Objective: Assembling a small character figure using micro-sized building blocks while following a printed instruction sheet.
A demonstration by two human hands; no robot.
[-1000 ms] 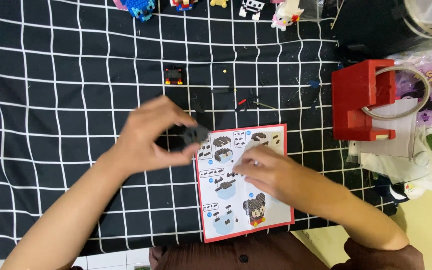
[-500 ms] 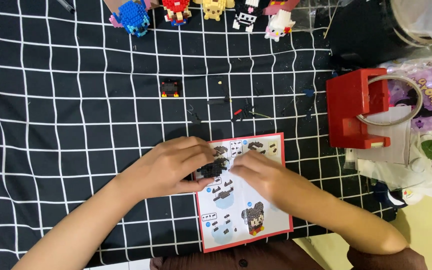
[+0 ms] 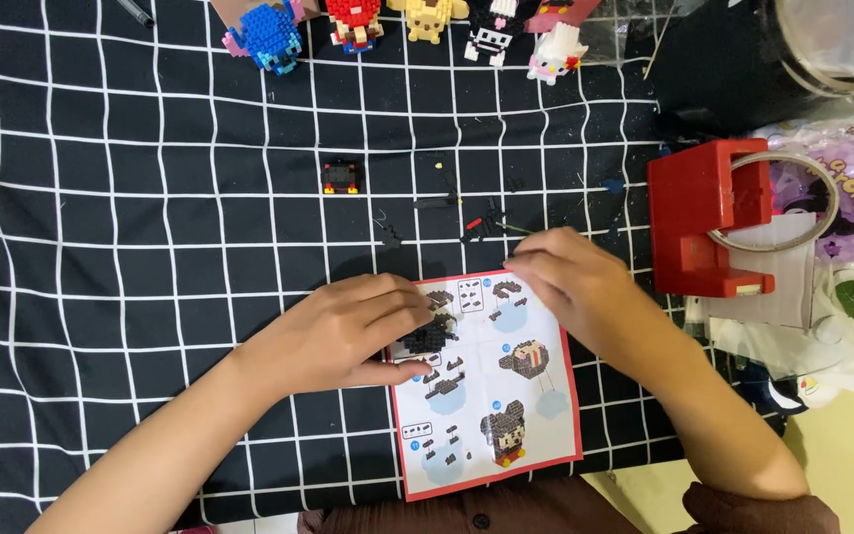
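Observation:
My left hand (image 3: 348, 331) grips a small black brick assembly (image 3: 425, 336) at the left edge of a red-bordered instruction sheet (image 3: 491, 396). My right hand (image 3: 570, 282) hovers over the sheet's upper right corner with fingers curled toward the loose black pieces (image 3: 481, 222) on the cloth; whether it holds a piece is not visible. A small black and red built block (image 3: 341, 176) sits farther up the cloth.
A black cloth with a white grid (image 3: 150, 247) covers the table. Several finished brick figures (image 3: 274, 40) line the far edge. A red tape dispenser (image 3: 709, 218) stands at the right, beside plastic bags (image 3: 822, 297) and a dark container (image 3: 733, 69).
My right hand has pulled away from the assembly and moved up and right toward the loose pieces. My left hand keeps holding the assembly at the sheet's left edge.

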